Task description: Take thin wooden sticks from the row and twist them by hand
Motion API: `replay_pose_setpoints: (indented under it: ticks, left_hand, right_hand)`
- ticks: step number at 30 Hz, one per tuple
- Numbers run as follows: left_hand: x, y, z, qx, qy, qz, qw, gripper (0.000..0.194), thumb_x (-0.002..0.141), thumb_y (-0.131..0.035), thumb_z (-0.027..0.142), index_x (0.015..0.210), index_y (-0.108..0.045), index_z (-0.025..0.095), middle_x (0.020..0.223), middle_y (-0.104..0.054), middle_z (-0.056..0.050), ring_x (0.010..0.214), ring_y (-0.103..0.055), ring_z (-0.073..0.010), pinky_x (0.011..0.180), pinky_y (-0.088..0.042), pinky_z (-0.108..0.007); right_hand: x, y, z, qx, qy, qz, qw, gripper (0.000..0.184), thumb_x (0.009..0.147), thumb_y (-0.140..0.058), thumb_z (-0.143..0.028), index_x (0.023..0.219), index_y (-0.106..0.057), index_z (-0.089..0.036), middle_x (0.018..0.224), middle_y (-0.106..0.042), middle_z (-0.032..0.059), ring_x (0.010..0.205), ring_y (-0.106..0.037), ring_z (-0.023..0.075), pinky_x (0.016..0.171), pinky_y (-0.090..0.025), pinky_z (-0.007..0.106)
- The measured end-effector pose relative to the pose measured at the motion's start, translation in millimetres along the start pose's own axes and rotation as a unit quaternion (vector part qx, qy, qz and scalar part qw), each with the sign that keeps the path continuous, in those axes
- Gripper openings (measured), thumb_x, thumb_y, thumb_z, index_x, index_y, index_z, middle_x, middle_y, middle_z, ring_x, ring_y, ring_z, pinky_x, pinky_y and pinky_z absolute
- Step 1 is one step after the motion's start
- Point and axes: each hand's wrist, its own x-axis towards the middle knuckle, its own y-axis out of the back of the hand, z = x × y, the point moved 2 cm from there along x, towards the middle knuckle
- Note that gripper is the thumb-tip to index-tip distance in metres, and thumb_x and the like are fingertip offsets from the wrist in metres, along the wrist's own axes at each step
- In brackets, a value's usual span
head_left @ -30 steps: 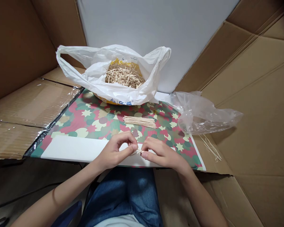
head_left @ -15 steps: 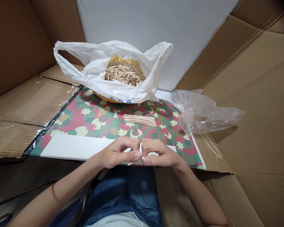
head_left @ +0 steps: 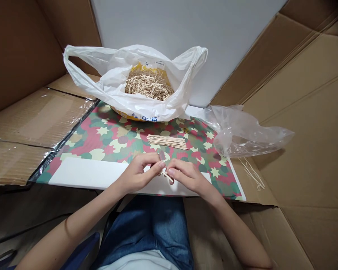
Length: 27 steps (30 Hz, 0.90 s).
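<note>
Several short pieces of thin wooden stick (head_left: 166, 175) lie crossed between my two hands, over the near edge of the table. My left hand (head_left: 141, 170) is closed, its thumb and bent fingers pinching the pieces at one end. My right hand (head_left: 187, 175) is also closed, thumb against curled fingers, at the other end of the same pieces. Just beyond my hands rests a flat row of long thin wooden sticks (head_left: 167, 142). Farther back stands a white plastic bag (head_left: 124, 98), its mouth wide, heaped with short broken stick pieces (head_left: 149, 85).
A camouflage-patterned cover (head_left: 115, 129) spreads over the table, with a white strip (head_left: 84, 173) near the front. At the right lie a crumpled clear plastic bag (head_left: 248, 137) and a few loose thin strands (head_left: 252, 174). Cardboard panels (head_left: 304, 123) rise on both sides.
Both hands have moved slightly up and away from my body. The thumbs have shifted, and the crossed short stick pieces now show between the fingers.
</note>
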Motion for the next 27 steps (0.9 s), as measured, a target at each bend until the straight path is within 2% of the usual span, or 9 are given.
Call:
replay_pose_setpoints:
  ticks: [3, 5, 8, 11, 13, 16, 20, 27]
  left_hand:
    - [2.8, -1.1, -4.9, -0.006, -0.009, -0.038, 0.999, 0.033, 0.089, -0.042, 0.029, 0.062, -0.052, 0.013, 0.057, -0.044, 0.002, 0.057, -0.041, -0.0091, 0.058, -0.033, -0.022]
    - [3.3, -2.5, -6.7, -0.013, 0.0, -0.048, 0.999, 0.033, 0.089, -0.041, 0.03, 0.063, -0.053, 0.013, 0.058, -0.043, 0.002, 0.058, -0.04, -0.0092, 0.058, -0.033, -0.022]
    - [1.5, -6.2, -6.1, -0.051, 0.03, -0.034, 0.998, 0.031, 0.089, -0.04, 0.033, 0.069, -0.053, 0.013, 0.066, -0.048, 0.001, 0.064, -0.044, -0.0106, 0.062, -0.036, -0.022]
    - [-1.8, -10.2, -4.1, -0.088, 0.058, -0.034, 0.994, 0.022, 0.084, -0.049, 0.035, 0.079, -0.053, 0.014, 0.076, -0.052, -0.001, 0.072, -0.048, -0.0123, 0.066, -0.039, -0.022]
    - [-3.2, -10.9, -4.5, -0.101, 0.082, -0.043, 0.991, 0.021, 0.079, -0.056, 0.035, 0.078, -0.053, 0.014, 0.073, -0.05, 0.0, 0.067, -0.045, -0.0109, 0.062, -0.037, -0.021]
    - [-2.8, -9.7, -7.5, -0.141, 0.122, -0.08, 0.979, 0.025, 0.075, -0.061, 0.037, 0.075, -0.052, 0.013, 0.062, -0.043, 0.004, 0.056, -0.037, -0.0076, 0.052, -0.03, -0.019]
    - [0.7, -5.1, -8.8, -0.166, 0.149, -0.102, 0.97, 0.026, 0.074, -0.062, 0.036, 0.075, -0.051, 0.013, 0.057, -0.038, 0.006, 0.053, -0.034, -0.0066, 0.05, -0.028, -0.019]
    - [6.3, 2.7, -8.8, -0.093, 0.107, -0.104, 0.984, 0.023, 0.073, -0.062, 0.034, 0.072, -0.052, 0.013, 0.064, -0.044, 0.003, 0.061, -0.039, -0.009, 0.057, -0.033, -0.021]
  right_hand:
    - [1.1, -3.3, 5.8, 0.03, -0.002, -0.005, 1.0, 0.017, 0.089, -0.042, -0.025, 0.075, -0.048, -0.019, 0.068, -0.054, -0.0024, 0.062, -0.049, 0.0096, 0.058, -0.038, 0.021]
    - [1.3, -5.2, 6.3, 0.011, 0.011, 0.004, 1.0, 0.015, 0.087, -0.044, -0.021, 0.073, -0.047, -0.019, 0.068, -0.053, -0.0025, 0.062, -0.049, 0.0097, 0.058, -0.038, 0.021]
    - [0.5, -9.2, 3.3, -0.092, 0.043, 0.06, 0.993, 0.015, 0.086, -0.042, -0.019, 0.072, -0.046, -0.019, 0.068, -0.053, -0.0005, 0.065, -0.048, 0.0127, 0.06, -0.038, 0.024]
    - [-1.5, -15.5, -1.1, -0.226, 0.086, 0.109, 0.964, 0.014, 0.086, -0.038, -0.017, 0.075, -0.048, -0.018, 0.07, -0.055, 0.0035, 0.068, -0.047, 0.017, 0.064, -0.038, 0.03]
    - [-2.9, -19.2, -2.9, -0.271, 0.111, 0.114, 0.949, 0.015, 0.085, -0.037, -0.015, 0.076, -0.048, -0.018, 0.069, -0.055, 0.0047, 0.068, -0.046, 0.0179, 0.064, -0.038, 0.031]
    - [-4.1, -20.3, -2.9, -0.265, 0.119, 0.112, 0.95, 0.014, 0.085, -0.038, -0.014, 0.074, -0.048, -0.018, 0.066, -0.053, 0.0031, 0.065, -0.045, 0.0167, 0.062, -0.038, 0.03]
    - [-2.6, -16.6, 0.4, -0.221, 0.086, 0.103, 0.966, 0.014, 0.086, -0.04, -0.017, 0.074, -0.048, -0.019, 0.066, -0.052, 0.0012, 0.065, -0.047, 0.0147, 0.061, -0.038, 0.027]
    - [4.7, -13.4, 7.1, -0.196, 0.071, 0.065, 0.976, 0.013, 0.087, -0.039, -0.017, 0.077, -0.048, -0.019, 0.071, -0.055, 0.0014, 0.066, -0.049, 0.014, 0.061, -0.038, 0.025]
